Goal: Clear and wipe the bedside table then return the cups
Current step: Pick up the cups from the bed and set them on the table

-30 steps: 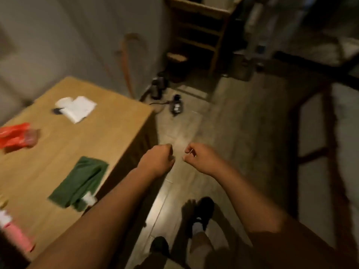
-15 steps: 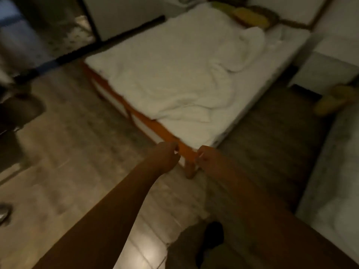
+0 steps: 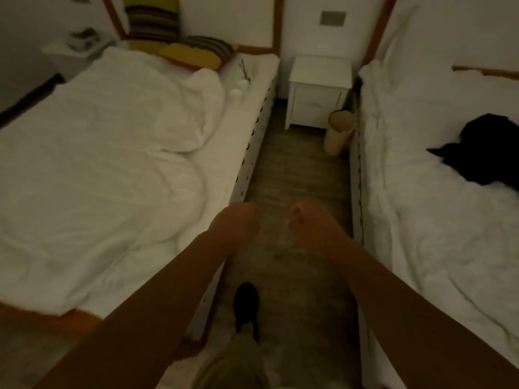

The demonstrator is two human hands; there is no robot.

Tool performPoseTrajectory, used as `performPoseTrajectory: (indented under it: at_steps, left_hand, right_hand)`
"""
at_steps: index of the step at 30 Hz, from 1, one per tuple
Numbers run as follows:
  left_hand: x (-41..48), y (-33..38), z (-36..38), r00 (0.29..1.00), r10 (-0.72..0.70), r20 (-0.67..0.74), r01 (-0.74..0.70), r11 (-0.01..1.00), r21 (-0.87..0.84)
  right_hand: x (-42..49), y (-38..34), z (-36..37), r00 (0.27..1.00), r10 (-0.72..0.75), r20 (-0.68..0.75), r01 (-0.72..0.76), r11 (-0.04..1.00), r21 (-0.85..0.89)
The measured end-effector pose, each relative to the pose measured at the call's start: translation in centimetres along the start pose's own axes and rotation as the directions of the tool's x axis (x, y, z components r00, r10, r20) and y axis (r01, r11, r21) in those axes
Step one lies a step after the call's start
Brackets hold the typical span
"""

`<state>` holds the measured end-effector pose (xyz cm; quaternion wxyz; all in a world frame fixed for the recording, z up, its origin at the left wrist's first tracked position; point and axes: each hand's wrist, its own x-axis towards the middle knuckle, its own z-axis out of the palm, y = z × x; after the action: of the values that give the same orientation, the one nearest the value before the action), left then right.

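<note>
A white bedside table (image 3: 320, 73) with one drawer stands against the far wall between two beds. Its top looks bare. Two small white cups (image 3: 238, 89) stand on the left bed's mattress edge near the pillows, with a thin twig beside them. My left hand (image 3: 237, 223) and my right hand (image 3: 311, 224) are held out side by side over the floor of the aisle, well short of the table. Both have their fingers curled, and I see nothing in either. The picture is dim and a little blurred.
The left bed (image 3: 98, 164) has a rumpled white duvet and striped pillows (image 3: 193, 51). On the right bed (image 3: 438, 226) lies a black item (image 3: 483, 153). A cream bin (image 3: 338, 133) leans by the table. A second white stand (image 3: 75, 47) sits far left. The aisle is narrow.
The view has swung from the wooden desk with its cloths, past the bed's foot, to the aisle between the beds. Both hands stay curled in front of me.
</note>
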<state>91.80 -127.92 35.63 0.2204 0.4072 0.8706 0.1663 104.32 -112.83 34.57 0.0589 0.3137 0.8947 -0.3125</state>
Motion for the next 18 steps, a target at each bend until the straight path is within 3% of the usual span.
performPoseTrajectory:
  at_steps: [9,18]
  left_hand:
    - [29.3,-0.3,-6.5,0.992,0.116,0.042,-0.117,0.993,0.024]
    - [56.8,6.5,-11.2,0.965,0.190,0.179,-0.218,0.964,0.152]
  right_hand:
    - [24.8,2.4,-10.3,0.993,0.108,-0.036,-0.107,0.994,0.033]
    - [45.9,10.7,-22.8,0.973,0.220,-0.075,-0.223,0.974,-0.035]
